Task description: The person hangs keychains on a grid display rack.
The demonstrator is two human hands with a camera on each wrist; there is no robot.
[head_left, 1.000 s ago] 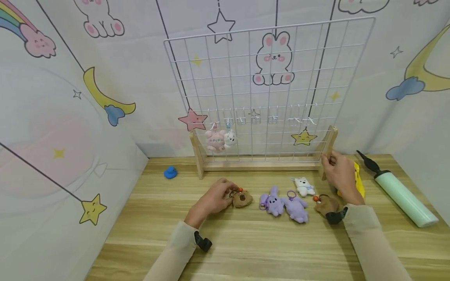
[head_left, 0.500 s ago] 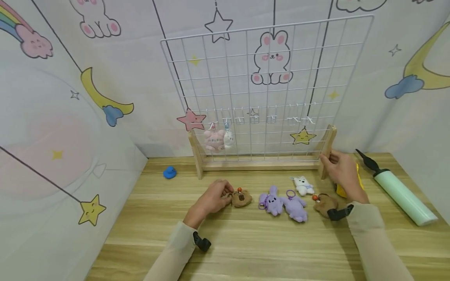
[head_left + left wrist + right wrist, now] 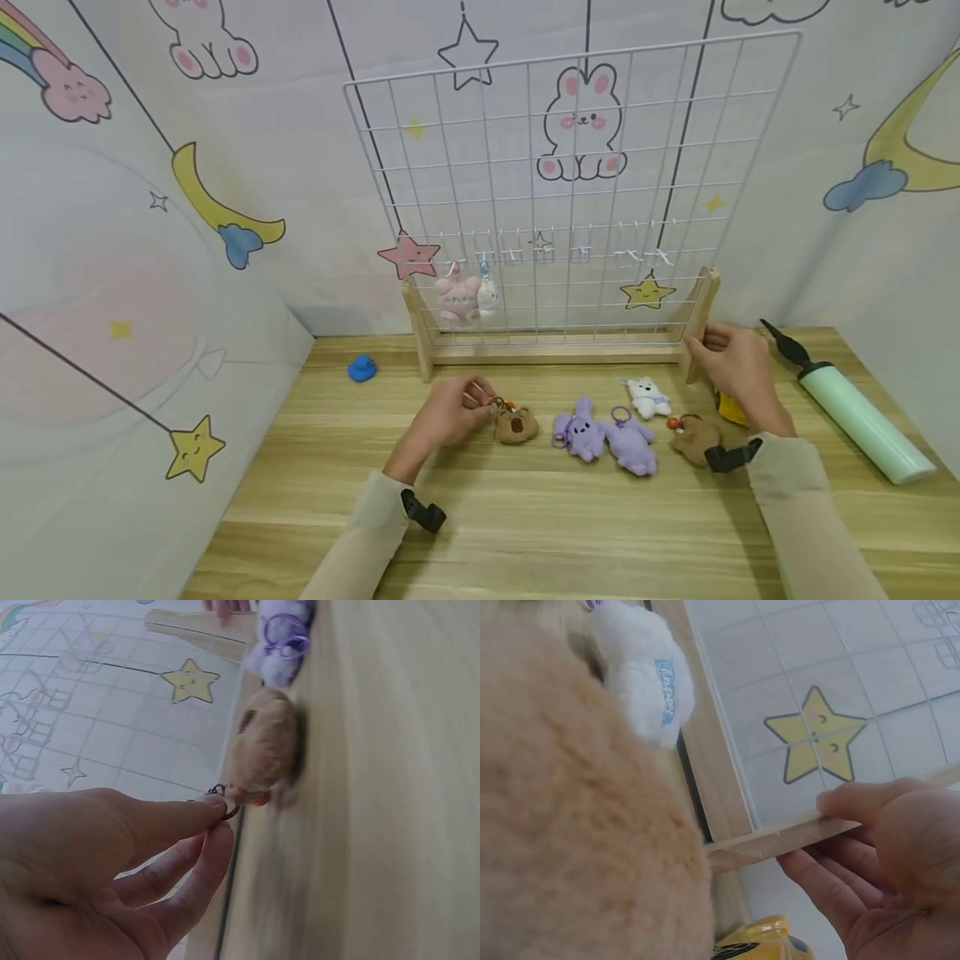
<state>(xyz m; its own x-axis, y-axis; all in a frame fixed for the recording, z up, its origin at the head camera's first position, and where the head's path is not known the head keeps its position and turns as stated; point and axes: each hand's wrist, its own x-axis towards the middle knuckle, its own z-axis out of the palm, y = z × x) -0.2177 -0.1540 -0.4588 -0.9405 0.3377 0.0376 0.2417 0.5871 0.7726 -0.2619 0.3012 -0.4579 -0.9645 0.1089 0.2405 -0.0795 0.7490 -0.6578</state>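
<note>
A: Reference: the wire rack (image 3: 558,356). Leftmost item?

B: Blue duck (image 3: 362,368), on the table (image 3: 570,533) left of the rack's left foot. Next, left hand (image 3: 450,410), in front of the rack by that foot. Thumb and fingertip pinch a dark ring (image 3: 235,813).

A: And the brown plush (image 3: 516,427) on that ring? I'd judge that relation to matter most.

B: In front of the rack, left of its middle. It lies to the right of the pinch, just beyond the fingertips; long axis roughly parallel to the rack's base.

A: Off the table?

B: Left wrist view is blurred; cannot tell.

A: Further right?

B: Purple plush (image 3: 585,437), before the rack's middle. Right hand (image 3: 737,360) at the rack's right upright (image 3: 703,312), thumb and fingers gripping it, well apart from the brown plush. Left is nearer.
</note>
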